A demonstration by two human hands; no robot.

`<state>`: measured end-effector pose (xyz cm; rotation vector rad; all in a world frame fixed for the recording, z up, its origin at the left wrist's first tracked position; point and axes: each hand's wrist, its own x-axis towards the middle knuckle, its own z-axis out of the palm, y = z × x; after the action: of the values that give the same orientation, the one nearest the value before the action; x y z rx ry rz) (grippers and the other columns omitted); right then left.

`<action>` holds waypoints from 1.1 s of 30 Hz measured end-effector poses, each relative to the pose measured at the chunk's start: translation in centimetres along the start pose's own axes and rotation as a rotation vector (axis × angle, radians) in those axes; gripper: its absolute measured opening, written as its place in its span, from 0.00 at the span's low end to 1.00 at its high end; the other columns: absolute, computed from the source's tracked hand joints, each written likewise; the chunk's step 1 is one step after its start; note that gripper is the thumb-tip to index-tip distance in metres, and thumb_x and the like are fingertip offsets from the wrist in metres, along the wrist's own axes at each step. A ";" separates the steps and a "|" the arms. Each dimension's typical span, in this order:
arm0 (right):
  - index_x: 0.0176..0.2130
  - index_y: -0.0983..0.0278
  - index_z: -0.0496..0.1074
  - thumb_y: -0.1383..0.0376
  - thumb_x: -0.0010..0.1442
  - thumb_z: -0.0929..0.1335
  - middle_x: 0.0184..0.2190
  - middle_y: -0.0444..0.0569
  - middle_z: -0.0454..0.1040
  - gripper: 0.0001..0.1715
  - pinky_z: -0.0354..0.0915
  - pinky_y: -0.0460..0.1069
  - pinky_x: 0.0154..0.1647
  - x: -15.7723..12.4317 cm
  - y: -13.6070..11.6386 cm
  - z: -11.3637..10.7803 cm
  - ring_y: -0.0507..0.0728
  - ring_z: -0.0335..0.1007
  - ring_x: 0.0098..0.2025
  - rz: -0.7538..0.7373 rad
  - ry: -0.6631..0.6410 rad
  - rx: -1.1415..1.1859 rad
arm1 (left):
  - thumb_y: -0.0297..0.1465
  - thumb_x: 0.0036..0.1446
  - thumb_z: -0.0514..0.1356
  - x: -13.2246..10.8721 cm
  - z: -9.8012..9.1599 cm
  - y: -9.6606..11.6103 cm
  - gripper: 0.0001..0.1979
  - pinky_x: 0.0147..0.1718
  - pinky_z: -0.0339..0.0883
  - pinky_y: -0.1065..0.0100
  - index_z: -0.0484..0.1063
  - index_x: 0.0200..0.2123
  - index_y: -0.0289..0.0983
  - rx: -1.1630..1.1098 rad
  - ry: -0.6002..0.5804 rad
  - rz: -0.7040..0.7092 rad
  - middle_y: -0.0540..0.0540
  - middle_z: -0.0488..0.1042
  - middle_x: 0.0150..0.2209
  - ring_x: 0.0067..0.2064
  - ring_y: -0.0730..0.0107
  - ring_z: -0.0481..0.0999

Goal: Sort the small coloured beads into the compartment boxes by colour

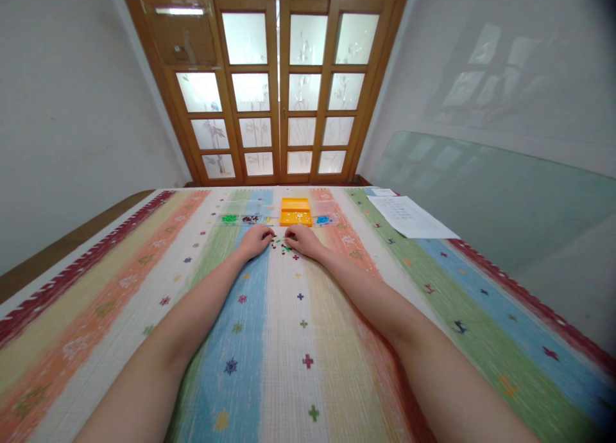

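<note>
My left hand (256,241) rests on the striped cloth with its fingertips curled together in a pinch. Facing it from the other side, my right hand (304,241) also has thumb and fingers drawn together. What either pinch holds is too small to make out. Between the hands lies a loose scatter of tiny green and dark pieces (283,246). Just beyond stands an open orange box (295,205) with small white pieces in it. Clear compartments left of the box hold green pieces (230,218), dark brown pieces (251,219) and a few yellow pieces (270,221). Blue pieces (323,219) sit to its right.
A striped tablecloth (289,379) with printed motifs covers the table. Printed paper sheets (409,216) lie at the far right, by a wall with a glassy panel (481,199). Wooden doors with frosted panes (279,90) stand behind the table.
</note>
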<state>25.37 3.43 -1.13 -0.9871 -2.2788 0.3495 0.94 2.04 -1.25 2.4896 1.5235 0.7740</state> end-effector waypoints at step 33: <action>0.54 0.63 0.75 0.68 0.64 0.67 0.51 0.54 0.80 0.20 0.71 0.55 0.57 1.2 4.6 -1.5 0.57 0.77 0.50 0.383 0.416 0.399 | 0.26 0.68 0.55 -0.2 -0.1 0.8 0.18 0.57 0.66 0.55 0.84 0.49 0.43 0.000 -0.038 0.106 0.42 0.79 0.46 0.51 0.56 0.73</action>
<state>28.25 7.44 -1.58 -1.1520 -1.5665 0.6617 1.47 1.52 -0.97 2.5876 1.3891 0.7363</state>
